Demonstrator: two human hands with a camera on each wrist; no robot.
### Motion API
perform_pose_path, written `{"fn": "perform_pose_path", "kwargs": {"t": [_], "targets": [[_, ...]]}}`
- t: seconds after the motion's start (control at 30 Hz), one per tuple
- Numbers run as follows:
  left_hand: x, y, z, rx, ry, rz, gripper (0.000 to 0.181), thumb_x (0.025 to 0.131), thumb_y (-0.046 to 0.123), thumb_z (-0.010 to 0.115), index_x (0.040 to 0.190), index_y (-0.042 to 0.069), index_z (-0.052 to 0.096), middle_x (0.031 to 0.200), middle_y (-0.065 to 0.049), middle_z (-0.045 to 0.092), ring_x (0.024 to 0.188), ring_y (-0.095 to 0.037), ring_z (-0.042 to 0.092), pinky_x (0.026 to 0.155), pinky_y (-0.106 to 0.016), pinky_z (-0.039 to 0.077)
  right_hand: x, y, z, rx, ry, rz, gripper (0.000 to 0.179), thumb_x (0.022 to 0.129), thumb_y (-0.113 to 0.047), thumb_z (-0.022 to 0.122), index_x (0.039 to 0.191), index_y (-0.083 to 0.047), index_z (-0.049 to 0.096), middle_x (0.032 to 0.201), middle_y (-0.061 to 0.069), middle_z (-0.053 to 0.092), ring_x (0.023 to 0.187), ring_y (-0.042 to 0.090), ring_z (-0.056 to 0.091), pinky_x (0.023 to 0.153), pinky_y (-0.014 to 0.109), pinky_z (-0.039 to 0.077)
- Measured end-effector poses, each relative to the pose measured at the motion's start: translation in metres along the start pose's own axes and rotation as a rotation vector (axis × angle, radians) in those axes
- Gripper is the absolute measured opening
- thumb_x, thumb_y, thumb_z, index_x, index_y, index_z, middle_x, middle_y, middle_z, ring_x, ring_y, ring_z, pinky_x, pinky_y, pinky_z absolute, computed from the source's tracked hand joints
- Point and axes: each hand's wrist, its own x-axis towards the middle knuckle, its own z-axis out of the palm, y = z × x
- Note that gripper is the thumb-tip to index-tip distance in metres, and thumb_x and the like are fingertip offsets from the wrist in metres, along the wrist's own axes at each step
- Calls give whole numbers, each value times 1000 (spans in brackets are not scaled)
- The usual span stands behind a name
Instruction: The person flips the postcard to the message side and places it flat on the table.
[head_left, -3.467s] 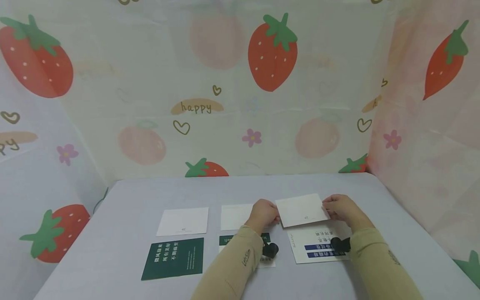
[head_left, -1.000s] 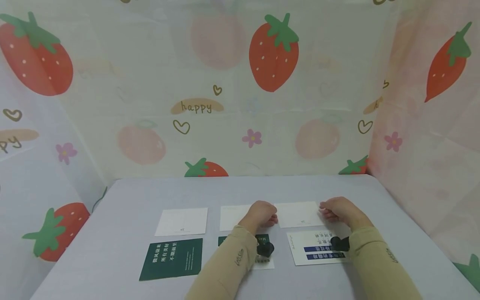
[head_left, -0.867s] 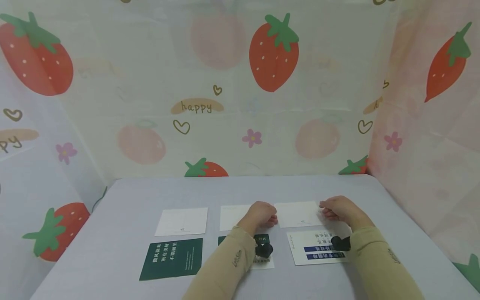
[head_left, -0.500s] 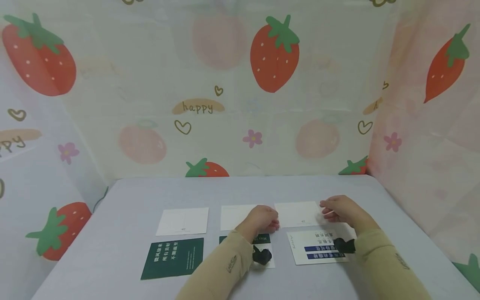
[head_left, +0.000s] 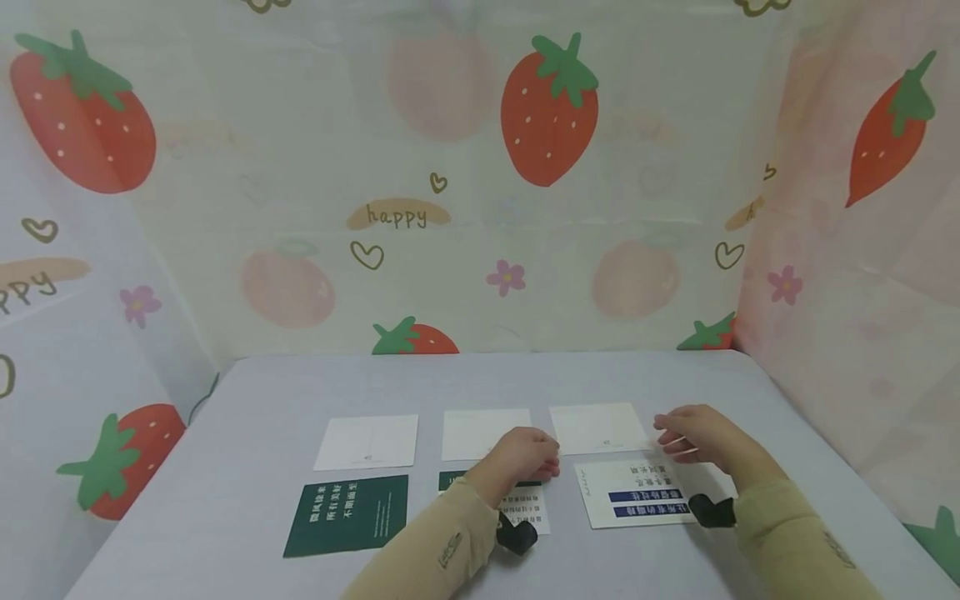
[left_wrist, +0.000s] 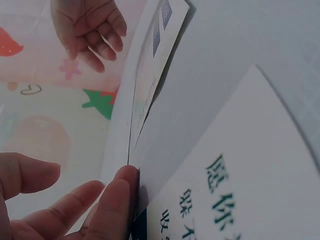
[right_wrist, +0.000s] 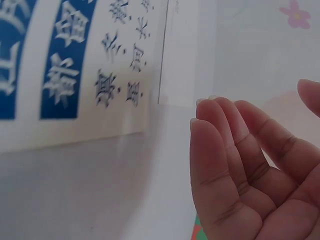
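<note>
My left hand (head_left: 521,460), its fingers loosely bent and holding nothing, is over the middle cards. It partly covers a blank white card (head_left: 480,429) and a green-and-white printed card (head_left: 525,504) below it. To the right, my right hand (head_left: 701,433) hovers with relaxed fingers and nothing in them, just beside the right blank white card (head_left: 600,427). Below that one lies a white card with blue bands (head_left: 630,496). In the right wrist view, the fingers (right_wrist: 215,170) are extended, apart from the cards. The left wrist view shows thumb and fingers (left_wrist: 112,205) spread apart.
At the left, another blank white card (head_left: 366,442) lies above a dark green card (head_left: 348,515) with white writing. The cards form two rows on a white-covered table (head_left: 225,500). Strawberry-printed cloth (head_left: 480,167) hangs behind and at both sides.
The right blank card, held tilted in both hands at first, now lies flat in the back row. Both hands have let go; the right has drawn away rightward, the left slightly toward the front.
</note>
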Motion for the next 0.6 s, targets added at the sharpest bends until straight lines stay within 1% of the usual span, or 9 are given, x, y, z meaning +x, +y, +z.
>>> {"fn": "perform_pose_path", "kwargs": {"t": [0.1,0.27,0.4,0.6], "targets": [[-3,-2,-1,-18,-6,5,23,90,18,54,105,3,64,81,-5,64,71,-13,64,65,-24,53,-4,5,-1,-8,6,-3,54,92,-39,50,119,8,50,100,17,61,83,22,60,74,36,53],[-8,-5,-1,-37,-48,4,24,90,18,54,107,4,62,81,-5,65,72,-14,64,64,-24,54,-11,11,-2,-19,13,-8,57,91,-42,51,119,7,51,102,16,60,85,21,59,76,36,52],[-11,-7,0,-75,-71,3,24,90,18,54,108,3,62,84,-6,65,73,-15,64,65,-25,54,-15,15,-1,-3,12,14,53,92,-39,49,119,7,51,102,16,59,86,22,58,76,37,51],[-15,-8,2,-96,-75,5,24,89,19,55,107,4,62,85,-6,65,74,-15,65,65,-25,54,-15,21,0,46,9,36,51,93,-36,48,119,8,50,102,16,58,85,21,58,75,35,52]]}}
